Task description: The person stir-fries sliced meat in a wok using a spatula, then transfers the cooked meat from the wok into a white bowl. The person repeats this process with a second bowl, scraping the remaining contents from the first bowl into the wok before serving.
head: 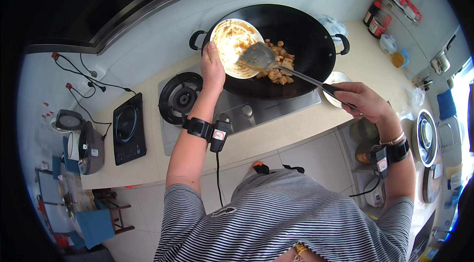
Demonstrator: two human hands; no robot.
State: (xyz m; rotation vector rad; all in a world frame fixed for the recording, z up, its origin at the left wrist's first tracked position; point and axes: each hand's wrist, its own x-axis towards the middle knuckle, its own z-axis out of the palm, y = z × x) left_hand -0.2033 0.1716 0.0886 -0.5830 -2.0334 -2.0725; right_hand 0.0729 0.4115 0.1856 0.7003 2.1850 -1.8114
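Observation:
My left hand (pixel 213 67) grips a white bowl (pixel 231 45) by its rim and holds it tilted over the left side of a large black wok (pixel 313 47). Brown sauce smears coat the inside of the bowl. In my right hand (pixel 361 101) is the dark handle of a metal wok spatula (pixel 259 56); its blade overlaps the bowl's lower right inside. Browned chunks of food, apparently diced meat (pixel 281 73), lie in the wok beneath the blade and shaft. The wok stands on the right side of a steel gas stove (pixel 237 110).
A bare burner (pixel 181 98) sits left of the wok, with an induction cooktop (pixel 129 128) and a rice cooker (pixel 90 149) farther left. A white plate (pixel 335 103) lies beneath my right hand. Sauce bottles (pixel 379 25) and a lidded patterned bowl (pixel 331 27) stand at the back right.

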